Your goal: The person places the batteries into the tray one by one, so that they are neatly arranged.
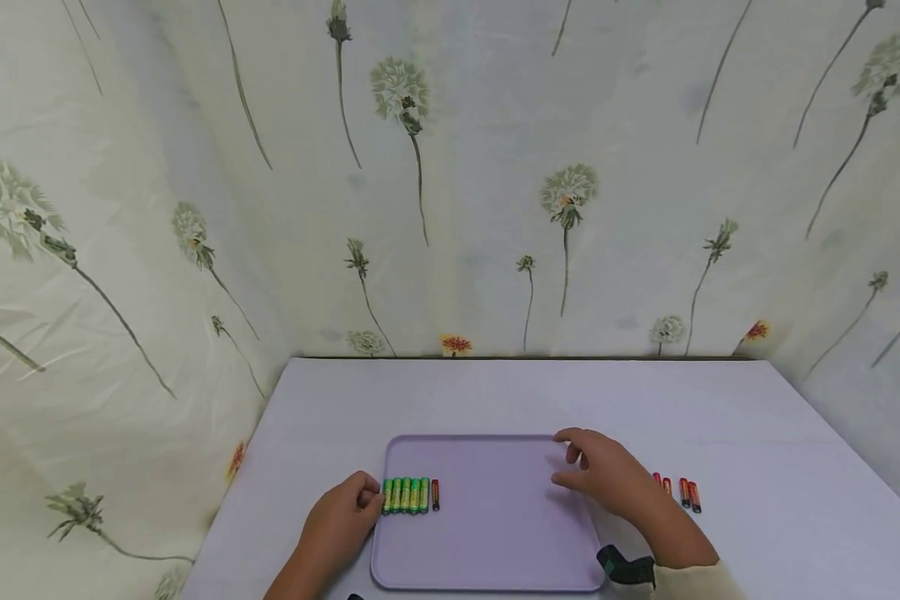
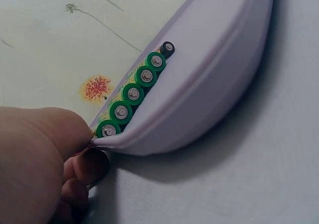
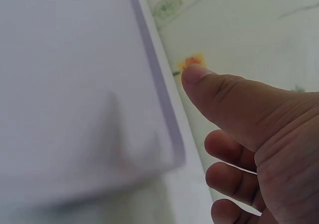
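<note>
A purple tray (image 1: 510,542) lies on the table, with a side-by-side row of several green batteries (image 1: 406,496) and one thinner dark-and-orange battery (image 1: 436,495) near its left edge. My left hand (image 1: 337,525) pinches that left edge; in the left wrist view the thumb of the hand (image 2: 40,159) is at the rim beside the nearest green battery (image 2: 109,129), fingers curled below. Over the tray's back right corner, my right hand (image 1: 615,482) holds nothing, thumb and fingers apart. The right wrist view shows this hand (image 3: 279,144) beside the tray rim (image 3: 159,89), its shadow on the tray.
Several small red batteries (image 1: 685,493) lie on the white table (image 1: 787,533) to the right of the tray, partly behind my right forearm. A flower-patterned cloth (image 1: 480,208) hangs behind the table and at both sides. A black band (image 1: 626,567) is at my right wrist.
</note>
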Motion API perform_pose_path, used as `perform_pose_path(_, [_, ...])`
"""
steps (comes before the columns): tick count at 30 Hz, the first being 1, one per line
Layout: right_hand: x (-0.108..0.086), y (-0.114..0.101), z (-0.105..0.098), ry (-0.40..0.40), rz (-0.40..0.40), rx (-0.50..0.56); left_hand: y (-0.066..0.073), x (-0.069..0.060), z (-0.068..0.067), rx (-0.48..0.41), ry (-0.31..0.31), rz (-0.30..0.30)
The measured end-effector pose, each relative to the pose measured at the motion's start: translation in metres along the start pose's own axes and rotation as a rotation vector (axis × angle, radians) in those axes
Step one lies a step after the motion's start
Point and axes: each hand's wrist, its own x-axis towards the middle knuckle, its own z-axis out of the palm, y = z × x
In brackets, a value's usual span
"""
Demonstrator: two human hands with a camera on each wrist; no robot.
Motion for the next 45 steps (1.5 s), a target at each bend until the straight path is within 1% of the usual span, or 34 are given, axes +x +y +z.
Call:
perform_pose_path(6, [-0.013, 0.026, -0.019, 0.022, 0.0, -0.029, 0.0, 0.0, -0.001, 0.009, 0.01, -0.004])
perform_pose_path(15, [-0.029, 0.062, -0.031, 0.045, 0.069, -0.072, 0.0, 0.002, 0.001, 0.003, -0.019, -0.037])
perform_pose_path(22, [-0.037, 0.076, -0.04, 0.062, 0.083, -0.08, 0.0, 0.002, 0.001, 0.019, -0.006, -0.041])
perform_pose_path(25, [-0.04, 0.083, -0.045, 0.069, 0.095, -0.085, 0.0, 0.003, 0.001, 0.012, -0.006, -0.047])
perform_pose_path(28, [-0.044, 0.093, -0.048, 0.062, 0.13, -0.084, 0.001, 0.002, 0.001, 0.005, -0.009, -0.045])
perform_pose_path(33, [-0.053, 0.11, -0.051, 0.041, 0.187, -0.066, 0.001, -0.004, 0.0, 0.013, -0.007, -0.044])
perform_pose_path(36, [-0.058, 0.123, -0.054, 0.032, 0.241, -0.059, 0.0, -0.007, 0.0, 0.014, -0.003, -0.043])
perform_pose_path(40, [-0.066, 0.141, -0.061, 0.02, 0.312, -0.063, 0.0, -0.005, 0.0, 0.013, -0.002, -0.031])
perform_pose_path(45, [-0.076, 0.159, -0.065, -0.021, 0.346, -0.072, 0.001, 0.001, 0.003, 0.013, -0.003, -0.034])
